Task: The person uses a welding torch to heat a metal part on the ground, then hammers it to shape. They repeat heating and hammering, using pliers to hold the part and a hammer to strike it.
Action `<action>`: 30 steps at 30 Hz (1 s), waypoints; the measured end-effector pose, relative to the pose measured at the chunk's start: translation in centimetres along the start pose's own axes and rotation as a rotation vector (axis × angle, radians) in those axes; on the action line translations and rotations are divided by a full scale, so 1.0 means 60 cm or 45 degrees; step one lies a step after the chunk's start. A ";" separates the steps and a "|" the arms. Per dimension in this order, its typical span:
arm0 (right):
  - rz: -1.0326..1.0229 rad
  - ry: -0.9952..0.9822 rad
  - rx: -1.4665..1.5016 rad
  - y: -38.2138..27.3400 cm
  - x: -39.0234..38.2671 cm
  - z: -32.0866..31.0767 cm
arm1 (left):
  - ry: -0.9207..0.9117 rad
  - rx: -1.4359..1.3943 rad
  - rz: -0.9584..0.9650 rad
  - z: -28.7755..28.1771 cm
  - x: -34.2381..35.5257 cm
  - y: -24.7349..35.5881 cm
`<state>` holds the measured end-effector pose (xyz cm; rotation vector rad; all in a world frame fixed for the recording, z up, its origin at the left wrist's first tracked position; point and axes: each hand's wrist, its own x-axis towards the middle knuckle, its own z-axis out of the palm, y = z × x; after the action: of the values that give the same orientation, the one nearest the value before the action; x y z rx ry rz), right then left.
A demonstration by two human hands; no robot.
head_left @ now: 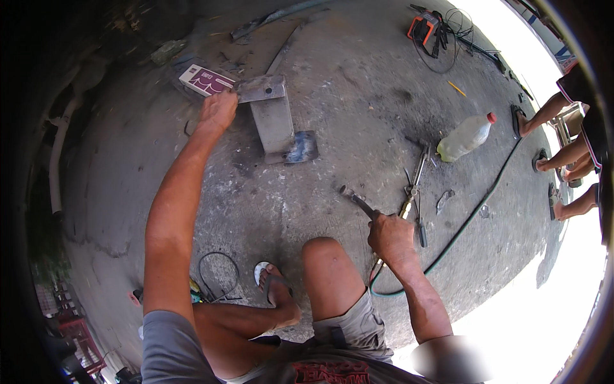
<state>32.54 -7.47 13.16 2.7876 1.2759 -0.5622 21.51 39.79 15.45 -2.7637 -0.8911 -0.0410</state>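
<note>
A grey steel post (272, 121) stands on the concrete, with a flat top plate (261, 89) that has a hole near its right end. Its base plate (299, 148) has a bluish, heat-marked patch. My left hand (219, 110) is closed at the left end of the top plate, its fingertips partly hidden. In my right hand (391, 238) is a dark hammer (362, 203), gripped with its head pointing forward and left, apart from the post. A brass-coloured cutting torch (413, 191) lies on the floor beside and partly beneath my right hand.
A white-and-purple box (206, 80) lies behind my left hand. To the right are a plastic bottle (466, 137) with a red cap and a green hose (476, 210). An orange-and-black machine (427, 29) with cables sits far right. Other people's legs (543, 115) are at the right edge.
</note>
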 end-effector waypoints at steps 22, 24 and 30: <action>-0.114 0.029 -0.042 0.007 -0.054 0.057 | -0.236 -1.424 -0.444 0.034 -0.167 0.026; -0.075 0.083 -0.031 0.016 -0.056 0.074 | -0.378 -1.738 -0.635 -0.004 -0.147 0.037; -0.047 0.032 0.068 0.024 -0.044 0.065 | -0.244 -1.679 -0.924 0.009 -0.122 0.041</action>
<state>30.80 -11.04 10.22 2.8282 1.3398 -0.5742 16.96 33.80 13.67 -3.2200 -2.6155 -0.7302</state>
